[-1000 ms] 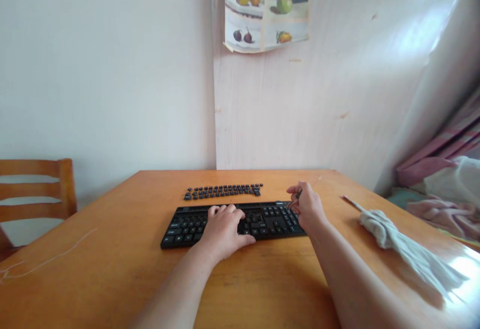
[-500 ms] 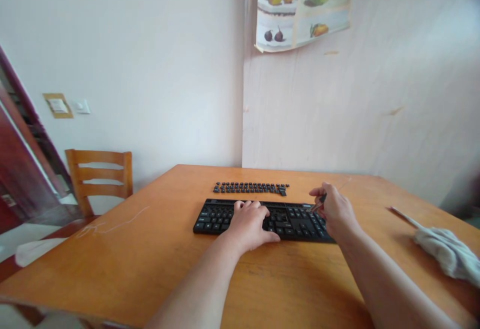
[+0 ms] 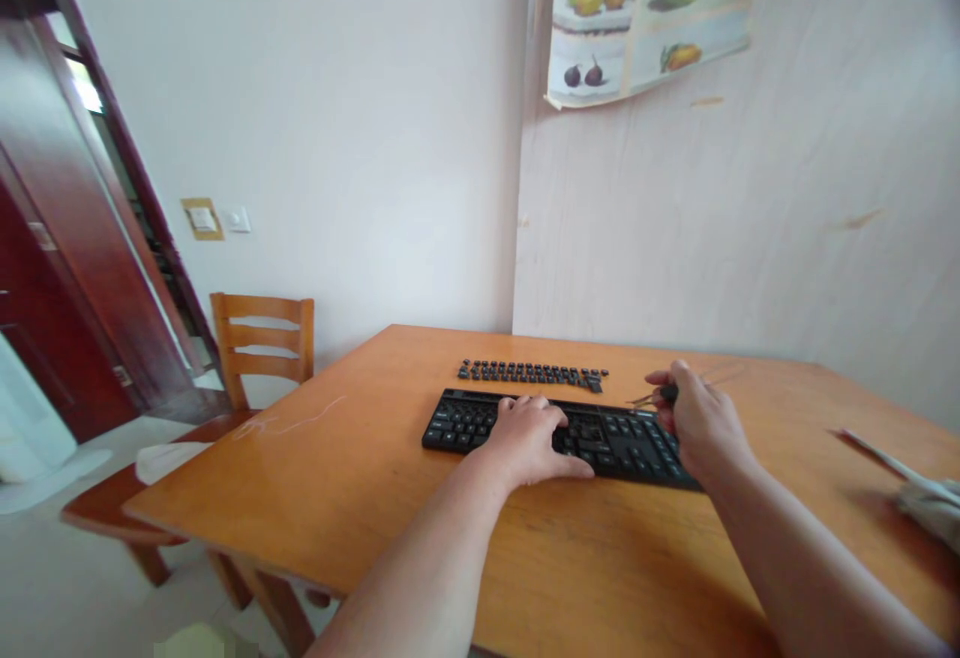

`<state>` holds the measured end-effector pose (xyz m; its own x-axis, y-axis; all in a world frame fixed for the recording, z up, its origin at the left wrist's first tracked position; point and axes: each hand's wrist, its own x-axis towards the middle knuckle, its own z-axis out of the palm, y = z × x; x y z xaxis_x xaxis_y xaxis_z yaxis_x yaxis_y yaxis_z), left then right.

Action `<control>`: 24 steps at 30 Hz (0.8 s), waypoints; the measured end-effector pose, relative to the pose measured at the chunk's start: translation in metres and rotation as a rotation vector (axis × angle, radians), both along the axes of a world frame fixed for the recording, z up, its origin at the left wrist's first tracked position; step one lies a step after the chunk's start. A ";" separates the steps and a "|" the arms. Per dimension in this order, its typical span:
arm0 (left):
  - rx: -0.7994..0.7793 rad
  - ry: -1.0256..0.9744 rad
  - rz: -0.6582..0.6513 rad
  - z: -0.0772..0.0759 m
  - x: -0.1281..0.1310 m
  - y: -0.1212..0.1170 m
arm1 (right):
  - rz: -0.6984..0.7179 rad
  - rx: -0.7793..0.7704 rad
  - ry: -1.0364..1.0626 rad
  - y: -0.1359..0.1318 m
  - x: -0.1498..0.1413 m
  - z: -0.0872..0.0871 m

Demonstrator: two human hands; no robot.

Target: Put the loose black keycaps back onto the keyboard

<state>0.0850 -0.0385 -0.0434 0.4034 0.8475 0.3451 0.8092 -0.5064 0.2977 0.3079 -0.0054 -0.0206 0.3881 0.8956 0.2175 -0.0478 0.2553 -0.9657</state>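
Note:
A black keyboard (image 3: 465, 422) lies on the orange wooden table (image 3: 360, 468). My left hand (image 3: 532, 438) rests on the middle of it, fingers curled down onto the keys, holding nothing I can make out. My right hand (image 3: 697, 423) hovers over the keyboard's right end, pinched on a thin tool with a dark handle (image 3: 652, 397) whose metal tips point left. A row of loose black keycaps (image 3: 531, 373) lies on the table just behind the keyboard.
A grey cloth (image 3: 930, 498) lies at the table's right edge. A wooden chair (image 3: 262, 338) stands at the table's left end, near a dark red door (image 3: 52, 268). A fruit poster (image 3: 645, 18) hangs on the wall behind.
My head has turned left, so the door and more of the chair came into view and the cloth slid to the right edge. Both hands stay on the keyboard as before.

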 end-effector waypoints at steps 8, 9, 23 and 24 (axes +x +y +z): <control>0.023 -0.339 0.029 0.008 -0.006 0.008 | -0.002 0.063 0.015 -0.002 -0.001 0.003; 0.039 -0.427 0.034 0.012 -0.007 0.009 | 0.000 0.067 0.025 0.000 -0.001 0.002; 0.060 -1.313 0.364 0.035 -0.077 0.029 | 0.110 0.023 -0.143 -0.004 -0.011 -0.001; 0.081 -1.303 0.397 0.032 -0.086 0.031 | 0.129 0.025 -0.124 -0.004 -0.012 -0.002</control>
<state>-0.0014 -0.0071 -0.0117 -0.5133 0.7886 0.3384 0.0610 -0.3598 0.9310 0.2956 -0.0098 -0.0225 0.2394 0.9298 0.2795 0.0377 0.2788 -0.9596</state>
